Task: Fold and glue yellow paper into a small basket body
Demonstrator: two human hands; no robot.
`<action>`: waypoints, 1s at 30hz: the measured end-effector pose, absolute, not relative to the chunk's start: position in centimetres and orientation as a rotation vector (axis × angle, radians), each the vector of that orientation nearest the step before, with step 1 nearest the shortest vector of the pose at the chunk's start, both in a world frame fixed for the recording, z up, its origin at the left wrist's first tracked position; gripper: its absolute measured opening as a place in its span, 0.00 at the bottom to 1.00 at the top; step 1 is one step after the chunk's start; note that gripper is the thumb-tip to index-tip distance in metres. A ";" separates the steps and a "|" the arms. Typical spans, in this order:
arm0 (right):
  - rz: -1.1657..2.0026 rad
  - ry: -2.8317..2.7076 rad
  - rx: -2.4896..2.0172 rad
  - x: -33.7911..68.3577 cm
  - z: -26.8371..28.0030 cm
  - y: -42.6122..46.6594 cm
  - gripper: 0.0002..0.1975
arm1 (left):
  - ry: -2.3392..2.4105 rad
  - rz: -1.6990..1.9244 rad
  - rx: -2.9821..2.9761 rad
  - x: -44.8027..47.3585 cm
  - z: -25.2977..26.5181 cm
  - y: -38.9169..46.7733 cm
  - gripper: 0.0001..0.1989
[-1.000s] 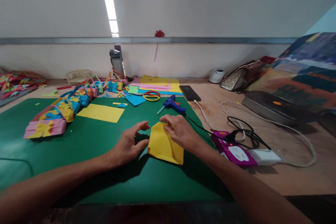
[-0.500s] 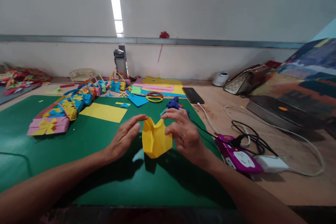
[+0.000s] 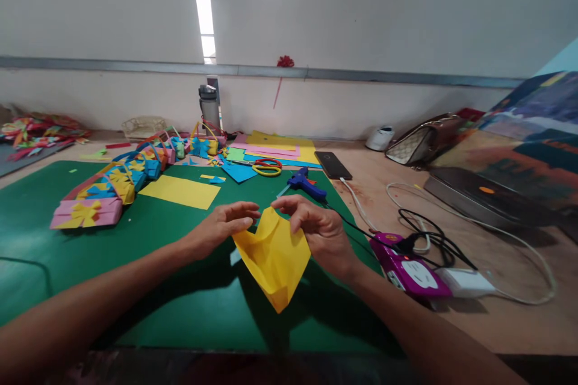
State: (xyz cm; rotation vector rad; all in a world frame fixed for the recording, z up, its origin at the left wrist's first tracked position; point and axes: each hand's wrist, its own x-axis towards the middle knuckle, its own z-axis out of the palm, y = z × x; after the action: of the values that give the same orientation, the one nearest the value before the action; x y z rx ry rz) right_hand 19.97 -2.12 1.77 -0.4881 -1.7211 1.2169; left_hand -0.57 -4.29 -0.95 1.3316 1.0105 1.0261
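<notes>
A folded yellow paper (image 3: pixel 280 255), partly opened out with creases and a pointed lower corner, is held above the green mat (image 3: pixel 180 313). My left hand (image 3: pixel 221 228) pinches its upper left edge between thumb and fingers. On the other side, my right hand (image 3: pixel 318 231) grips the upper right edge, its fingertips near the top corner. Beyond the right hand lies a blue glue gun (image 3: pixel 301 181). A flat yellow paper sheet (image 3: pixel 180 191) rests on the mat past my left hand.
Small paper baskets with bows (image 3: pixel 85 213) line the mat's left. Scissors (image 3: pixel 267 167), paper sheets (image 3: pixel 275 147), a phone (image 3: pixel 333 165) and a bottle (image 3: pixel 209 109) stand or lie at the back. On the right are a purple power strip (image 3: pixel 410 267), cables and a bag (image 3: pixel 422 138).
The yellow paper has been unfolded wider and tipped, its lower corner now pointing down toward me. Both hands have shifted slightly, and the glue gun shows more fully.
</notes>
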 end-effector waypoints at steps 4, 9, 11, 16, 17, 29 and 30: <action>1.285 -1.664 -0.470 19.8 1.7 -1.9 0.08 | 0.857 0.897 1.220 -0.9 -1.4 -4.1 0.27; 1.261 -1.673 -0.473 20.0 1.7 -1.7 0.08 | 0.824 0.768 1.011 -1.0 -1.2 -4.4 0.25; 1.221 -1.705 -0.500 20.1 1.7 -1.8 0.08 | 0.824 0.732 0.964 -0.9 -1.0 -4.5 0.24; 1.163 -1.772 -0.549 20.1 1.9 -1.7 0.08 | 0.823 0.655 0.923 -0.8 -0.2 -4.7 0.22; 1.152 -1.779 -0.556 20.2 1.9 -1.6 0.08 | 0.823 0.661 0.915 -0.9 -0.1 -4.7 0.22; 1.026 -1.789 -0.627 20.1 2.0 -1.5 0.04 | 0.940 0.547 1.078 -1.9 -0.3 -4.7 0.11; 1.034 -1.735 -0.663 20.1 2.0 -1.4 0.02 | 0.967 0.594 1.110 -1.9 -0.1 -4.8 0.11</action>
State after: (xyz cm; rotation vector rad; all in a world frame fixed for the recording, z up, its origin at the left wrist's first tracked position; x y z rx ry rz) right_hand 20.06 -1.35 1.99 -0.6629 -1.7355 1.0339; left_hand -1.87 -4.80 -0.13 1.1102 0.9667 0.5936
